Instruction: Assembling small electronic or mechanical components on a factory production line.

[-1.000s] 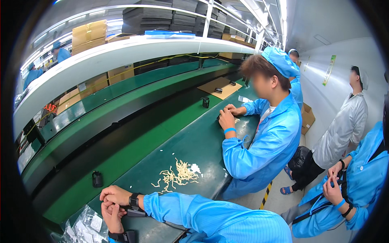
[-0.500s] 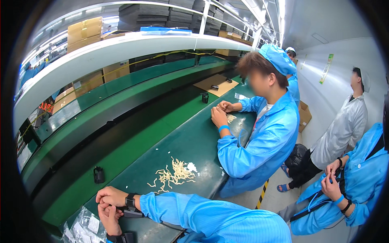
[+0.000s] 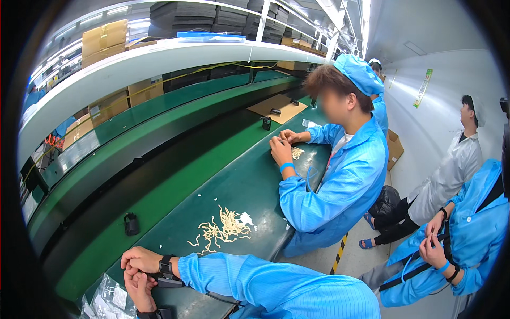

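At the lower left, my right hand (image 3: 141, 260) and my left hand (image 3: 140, 292) meet with fingers bent and pressed together. Whatever lies between the fingertips is too small or hidden to name. Each wrist wears a black strapped device. Beneath and beside the left hand is a clear plastic bag (image 3: 109, 302) with white paper pieces. Beyond my right forearm, a loose heap of thin, wavy cream-coloured strips (image 3: 226, 227) lies on the dark green worktop (image 3: 183, 234), with small white bits (image 3: 245, 218) at its right side.
A small black device (image 3: 132, 224) stands on the green belt (image 3: 101, 250). A co-worker in blue (image 3: 340, 175) handles a smaller strip pile (image 3: 297, 153) to the right. Cardboard (image 3: 276, 109) lies farther along; a white shelf (image 3: 159, 56) runs above. Other people stand at right.
The whole view has shifted slightly, so most things sit a little farther left. My hands stay together, fingers pressed in much the same way. The co-worker's hands have moved slightly.
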Demonstrator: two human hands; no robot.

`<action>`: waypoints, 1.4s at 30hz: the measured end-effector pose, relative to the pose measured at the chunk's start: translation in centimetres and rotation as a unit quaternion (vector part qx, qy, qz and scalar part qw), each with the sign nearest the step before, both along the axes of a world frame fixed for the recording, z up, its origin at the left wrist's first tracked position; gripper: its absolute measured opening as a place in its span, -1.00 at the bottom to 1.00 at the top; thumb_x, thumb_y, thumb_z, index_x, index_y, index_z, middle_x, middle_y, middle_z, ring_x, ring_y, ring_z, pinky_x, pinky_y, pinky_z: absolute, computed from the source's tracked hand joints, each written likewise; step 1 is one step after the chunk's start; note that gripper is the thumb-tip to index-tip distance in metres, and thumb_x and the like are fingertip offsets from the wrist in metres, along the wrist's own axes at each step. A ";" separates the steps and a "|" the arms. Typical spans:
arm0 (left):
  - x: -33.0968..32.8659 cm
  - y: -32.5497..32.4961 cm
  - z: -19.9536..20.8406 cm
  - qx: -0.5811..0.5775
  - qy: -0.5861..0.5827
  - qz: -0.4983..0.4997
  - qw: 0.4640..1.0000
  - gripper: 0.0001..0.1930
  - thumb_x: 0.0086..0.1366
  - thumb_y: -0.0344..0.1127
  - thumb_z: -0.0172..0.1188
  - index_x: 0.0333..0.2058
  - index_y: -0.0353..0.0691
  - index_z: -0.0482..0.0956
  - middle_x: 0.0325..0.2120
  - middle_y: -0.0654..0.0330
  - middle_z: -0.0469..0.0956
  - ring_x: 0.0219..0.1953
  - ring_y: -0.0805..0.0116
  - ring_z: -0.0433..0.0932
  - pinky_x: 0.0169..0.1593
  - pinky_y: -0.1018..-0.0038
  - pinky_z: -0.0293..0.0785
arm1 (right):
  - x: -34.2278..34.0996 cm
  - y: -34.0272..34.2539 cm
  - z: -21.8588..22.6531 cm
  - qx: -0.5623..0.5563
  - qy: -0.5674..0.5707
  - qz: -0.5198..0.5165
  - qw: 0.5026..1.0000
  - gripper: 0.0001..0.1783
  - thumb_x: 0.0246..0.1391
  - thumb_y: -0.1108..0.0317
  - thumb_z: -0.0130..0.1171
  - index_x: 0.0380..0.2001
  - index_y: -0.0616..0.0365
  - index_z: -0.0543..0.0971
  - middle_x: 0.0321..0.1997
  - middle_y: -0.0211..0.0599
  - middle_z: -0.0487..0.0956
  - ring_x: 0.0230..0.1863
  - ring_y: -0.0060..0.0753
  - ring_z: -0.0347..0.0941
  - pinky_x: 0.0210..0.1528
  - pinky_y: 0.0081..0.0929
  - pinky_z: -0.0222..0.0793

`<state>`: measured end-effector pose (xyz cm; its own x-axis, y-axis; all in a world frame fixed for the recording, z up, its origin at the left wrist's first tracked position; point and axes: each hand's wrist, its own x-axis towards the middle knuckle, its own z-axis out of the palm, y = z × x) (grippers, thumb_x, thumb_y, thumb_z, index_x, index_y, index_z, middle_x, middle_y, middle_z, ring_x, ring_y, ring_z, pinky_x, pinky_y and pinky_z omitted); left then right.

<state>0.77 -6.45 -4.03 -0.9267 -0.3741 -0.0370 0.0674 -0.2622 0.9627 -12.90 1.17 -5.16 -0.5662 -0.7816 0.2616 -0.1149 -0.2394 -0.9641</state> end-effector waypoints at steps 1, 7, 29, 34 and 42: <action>0.0 0.0 0.1 0.000 0.003 -0.001 1.000 -0.65 0.37 -0.29 0.25 0.03 -0.22 0.36 -0.41 0.32 0.47 -0.41 0.51 0.54 -0.36 0.59 0.52 | 0.0 -0.1 -0.1 -0.007 -0.004 0.002 1.000 -0.71 0.00 0.40 0.03 -0.31 0.33 0.67 -0.40 -0.17 0.69 -0.35 -0.42 0.61 -0.28 -0.44 0.49; 0.3 -0.2 0.1 0.013 0.012 -0.006 1.000 -0.57 0.32 -0.31 0.29 0.07 -0.25 0.35 -0.42 0.31 0.47 -0.41 0.49 0.55 -0.35 0.57 0.53 | 0.2 0.3 0.5 -0.018 -0.020 0.013 1.000 -0.69 0.02 0.40 -0.01 -0.31 0.34 0.67 -0.37 -0.14 0.69 -0.33 -0.40 0.61 -0.26 -0.43 0.51; 0.7 1.0 -1.3 0.035 0.072 -0.102 0.992 0.04 0.34 -0.54 0.26 0.52 -0.12 -0.36 -0.27 0.26 0.57 -0.21 0.54 0.55 -0.02 0.52 0.50 | -0.5 0.1 -0.8 0.081 -0.093 0.017 0.992 -0.60 0.26 0.37 -0.15 -0.05 0.29 0.62 -0.24 -0.30 0.67 -0.28 -0.57 0.52 -0.21 -0.63 0.43; 1.0 1.4 -1.1 0.011 0.040 -0.075 0.996 0.03 0.32 -0.56 0.22 0.52 -0.15 -0.37 -0.29 0.24 0.55 -0.25 0.57 0.54 -0.13 0.59 0.49 | 0.1 0.1 -0.5 0.105 -0.087 0.010 0.991 -0.61 0.23 0.42 -0.15 -0.08 0.32 0.63 -0.27 -0.32 0.68 -0.40 -0.61 0.49 -0.32 -0.64 0.45; 0.0 1.1 -1.9 -0.044 0.017 0.000 0.999 -0.11 0.30 -0.53 0.18 0.49 -0.31 -0.14 -0.31 0.21 0.56 -0.29 0.55 0.56 -0.22 0.58 0.51 | -0.3 0.1 -1.1 0.113 -0.034 -0.008 0.993 -0.71 0.31 0.49 -0.08 -0.09 0.31 0.62 -0.31 -0.34 0.64 -0.41 -0.64 0.49 -0.37 -0.68 0.42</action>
